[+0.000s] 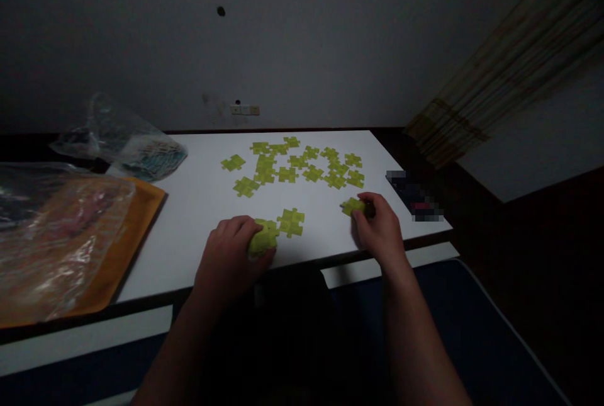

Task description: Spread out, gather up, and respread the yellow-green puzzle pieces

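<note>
Because the left hand works so near the front edge of the white table, the left-hand piece — a green puzzle piece, or perhaps several stacked; the light is too dim to tell — could drop off the edge if the thumb lost its hold. A sideways push from that hand could also shove the loose piece, which lies flat just to its right, its tabs very close to the held one or touching it. Farther back, the scattered pieces lie crowded, some apparently overlapping, so a sweeping sleeve or palm might knock them out of place.

The left forearm comes up from below, wrist low, back of the hand upward; the fingers are curled over the far side and the thumb lies along the near side, closed around what they hold. On the other side, the right hand reaches in from the right with a bent wrist, thumb and forefinger nearly together on the edge of the right-hand piece. Whether that piece is lifted or rests on the tabletop cannot be told.
</note>
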A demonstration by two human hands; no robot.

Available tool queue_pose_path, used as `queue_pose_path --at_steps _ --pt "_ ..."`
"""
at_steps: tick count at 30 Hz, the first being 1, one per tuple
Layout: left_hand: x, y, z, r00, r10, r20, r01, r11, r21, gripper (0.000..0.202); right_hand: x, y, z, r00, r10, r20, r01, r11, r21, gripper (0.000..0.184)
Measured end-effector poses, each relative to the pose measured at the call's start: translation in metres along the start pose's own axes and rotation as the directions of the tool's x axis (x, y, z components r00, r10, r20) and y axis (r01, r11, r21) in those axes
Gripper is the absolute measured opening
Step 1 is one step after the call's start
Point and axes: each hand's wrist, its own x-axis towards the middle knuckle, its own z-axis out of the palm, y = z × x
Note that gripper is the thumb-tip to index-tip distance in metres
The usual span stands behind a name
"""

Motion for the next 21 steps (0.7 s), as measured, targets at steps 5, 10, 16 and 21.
queue_pose_path --at_steps 5,10,16,21 --pt "-0.001 0.001 0.0 0.999 -0.037 0.012 0.037 0.999 -0.037 0.037 -0.032 -0.082 0.052 0.959 -0.021 0.282 -0.118 0.877 0.466 0.03" --pt "0.002 0.003 -0.002 0.99 -0.143 -0.016 0.142 0.989 -0.04 0.051 -0.046 -0.133 0.1 0.884 -0.289 0.368 0.223 0.952 0.212 0.01" --pt "0.001 0.004 -0.003 0.996 -0.09 0.027 0.091 0.994 -0.053 0.042 -0.031 -0.118 0.094 0.842 -0.311 0.441 0.311 0.947 0.075 0.005" --pt "-0.002 0.003 0.002 0.992 -0.116 -0.043 0.111 0.989 -0.101 0.069 -0.027 -0.112 0.085 0.844 -0.365 0.394 0.314 0.93 0.191 0.026"
